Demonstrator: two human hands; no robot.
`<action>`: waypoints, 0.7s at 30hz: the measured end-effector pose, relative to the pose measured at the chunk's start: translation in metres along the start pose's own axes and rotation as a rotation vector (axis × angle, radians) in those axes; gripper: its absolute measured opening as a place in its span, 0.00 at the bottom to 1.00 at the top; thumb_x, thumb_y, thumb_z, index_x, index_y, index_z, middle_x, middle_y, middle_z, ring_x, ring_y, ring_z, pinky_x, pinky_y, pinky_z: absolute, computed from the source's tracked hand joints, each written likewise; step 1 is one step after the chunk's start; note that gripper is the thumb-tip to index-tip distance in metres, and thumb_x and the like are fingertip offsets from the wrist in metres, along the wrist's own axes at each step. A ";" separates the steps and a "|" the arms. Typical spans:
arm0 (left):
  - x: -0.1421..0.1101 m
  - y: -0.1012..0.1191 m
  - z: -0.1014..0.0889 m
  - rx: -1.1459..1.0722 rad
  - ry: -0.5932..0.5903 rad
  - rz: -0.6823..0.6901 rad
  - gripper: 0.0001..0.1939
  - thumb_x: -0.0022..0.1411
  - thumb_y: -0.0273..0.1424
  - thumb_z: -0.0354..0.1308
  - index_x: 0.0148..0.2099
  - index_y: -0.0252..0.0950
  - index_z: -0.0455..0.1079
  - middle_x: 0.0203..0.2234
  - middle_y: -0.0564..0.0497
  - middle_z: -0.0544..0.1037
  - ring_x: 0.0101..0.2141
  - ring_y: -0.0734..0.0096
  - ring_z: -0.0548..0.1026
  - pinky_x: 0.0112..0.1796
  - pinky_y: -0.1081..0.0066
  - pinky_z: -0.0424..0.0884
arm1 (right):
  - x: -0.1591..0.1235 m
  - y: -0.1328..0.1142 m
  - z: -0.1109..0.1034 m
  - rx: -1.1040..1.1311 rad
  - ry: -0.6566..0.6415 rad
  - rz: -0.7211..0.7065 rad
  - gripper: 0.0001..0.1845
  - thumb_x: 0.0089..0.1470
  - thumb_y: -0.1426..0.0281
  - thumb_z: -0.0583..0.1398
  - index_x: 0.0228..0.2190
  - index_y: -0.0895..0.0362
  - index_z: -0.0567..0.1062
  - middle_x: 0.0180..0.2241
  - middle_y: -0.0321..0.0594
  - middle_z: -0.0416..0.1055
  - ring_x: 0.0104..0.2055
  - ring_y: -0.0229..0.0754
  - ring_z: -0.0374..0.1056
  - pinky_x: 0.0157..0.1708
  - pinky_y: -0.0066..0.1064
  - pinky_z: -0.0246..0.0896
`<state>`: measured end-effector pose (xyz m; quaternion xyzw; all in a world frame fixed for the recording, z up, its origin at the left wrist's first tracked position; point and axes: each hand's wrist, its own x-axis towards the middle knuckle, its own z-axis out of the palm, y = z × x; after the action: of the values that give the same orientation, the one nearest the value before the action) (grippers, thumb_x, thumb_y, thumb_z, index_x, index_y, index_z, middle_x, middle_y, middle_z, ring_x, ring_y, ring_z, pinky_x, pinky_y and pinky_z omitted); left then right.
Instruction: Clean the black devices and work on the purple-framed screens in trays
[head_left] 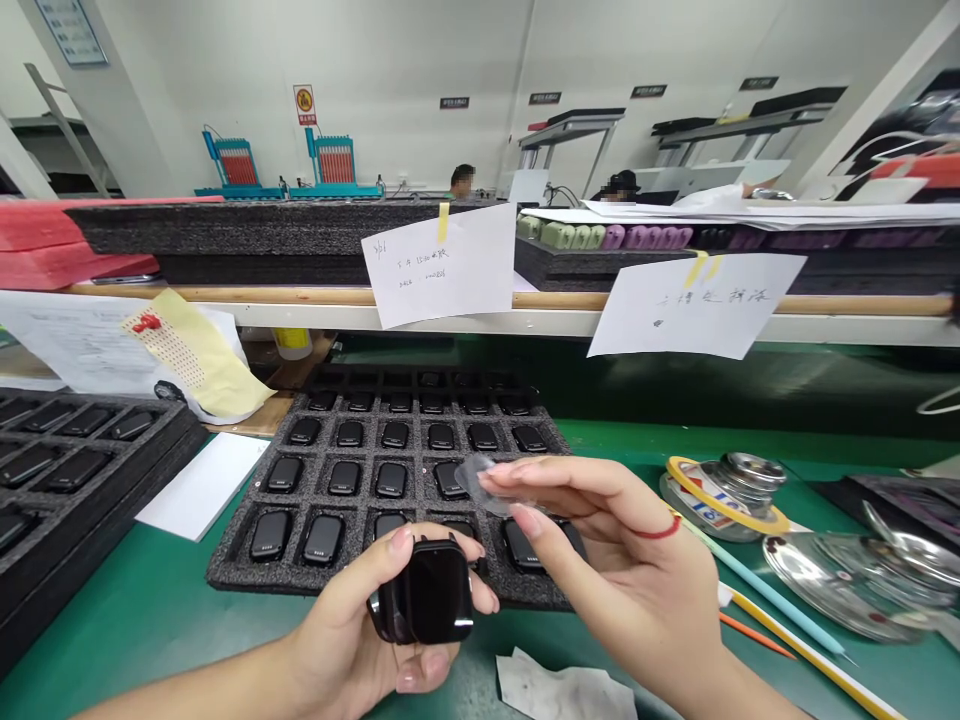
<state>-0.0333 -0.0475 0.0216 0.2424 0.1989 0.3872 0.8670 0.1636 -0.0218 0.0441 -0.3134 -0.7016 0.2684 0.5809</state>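
My left hand (352, 610) is closed around a black smartwatch body (441, 595), its glossy square screen facing up. Another dark edge shows behind that screen; I cannot tell if it is a second watch body. Between the thumb and fingers of my right hand (637, 570) is a thin clear plastic film (475, 482), held above the tray and apart from the watch. Below both hands lies a black foam tray (232, 572) with rows of pockets holding similar black watch bodies (324, 538). My hands hide some front pockets.
A crumpled white cloth or paper (566, 690) lies at the front edge. To the right are metal-topped glass containers (705, 500), a tape roll (682, 470) and a blue pen-like tool (787, 600). Another filled foam tray (176, 445) stands left. A shelf (555, 312) crosses behind.
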 end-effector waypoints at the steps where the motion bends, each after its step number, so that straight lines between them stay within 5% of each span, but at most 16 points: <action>1: 0.000 0.000 0.000 -0.003 0.003 -0.001 0.20 0.64 0.45 0.62 0.46 0.33 0.80 0.35 0.43 0.81 0.18 0.83 0.69 0.18 0.82 0.56 | 0.000 0.000 -0.001 -0.025 -0.003 -0.021 0.15 0.59 0.79 0.62 0.44 0.49 0.75 0.41 0.37 0.81 0.44 0.42 0.79 0.46 0.32 0.78; 7: 0.002 0.001 0.001 -0.019 0.016 -0.002 0.20 0.63 0.45 0.63 0.45 0.32 0.80 0.34 0.42 0.82 0.18 0.83 0.68 0.18 0.82 0.55 | 0.003 -0.003 -0.008 -0.149 0.022 -0.077 0.06 0.59 0.75 0.63 0.35 0.51 0.79 0.33 0.38 0.82 0.36 0.44 0.80 0.39 0.35 0.78; 11: 0.001 0.002 0.003 -0.021 0.068 -0.015 0.20 0.61 0.45 0.65 0.44 0.31 0.80 0.33 0.40 0.82 0.17 0.82 0.68 0.17 0.82 0.54 | 0.014 0.011 -0.019 -0.124 0.099 0.095 0.06 0.61 0.64 0.63 0.34 0.54 0.77 0.33 0.41 0.81 0.28 0.42 0.79 0.30 0.32 0.78; 16: 0.007 0.006 -0.007 0.004 0.228 0.035 0.26 0.53 0.46 0.72 0.46 0.30 0.78 0.33 0.42 0.81 0.18 0.82 0.68 0.18 0.82 0.56 | 0.044 0.079 -0.050 -0.055 0.203 0.545 0.14 0.55 0.60 0.67 0.31 0.58 0.75 0.18 0.34 0.71 0.19 0.38 0.70 0.21 0.28 0.70; 21: 0.024 0.018 -0.026 0.048 0.319 0.141 0.18 0.58 0.36 0.70 0.47 0.30 0.75 0.33 0.44 0.79 0.21 0.83 0.67 0.19 0.83 0.59 | 0.065 0.152 -0.084 -0.205 0.394 0.633 0.13 0.64 0.65 0.61 0.45 0.60 0.74 0.36 0.38 0.75 0.30 0.37 0.73 0.31 0.32 0.73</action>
<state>-0.0426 -0.0115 0.0068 0.2118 0.3255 0.4760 0.7891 0.2576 0.1283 -0.0106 -0.6165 -0.4682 0.2975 0.5587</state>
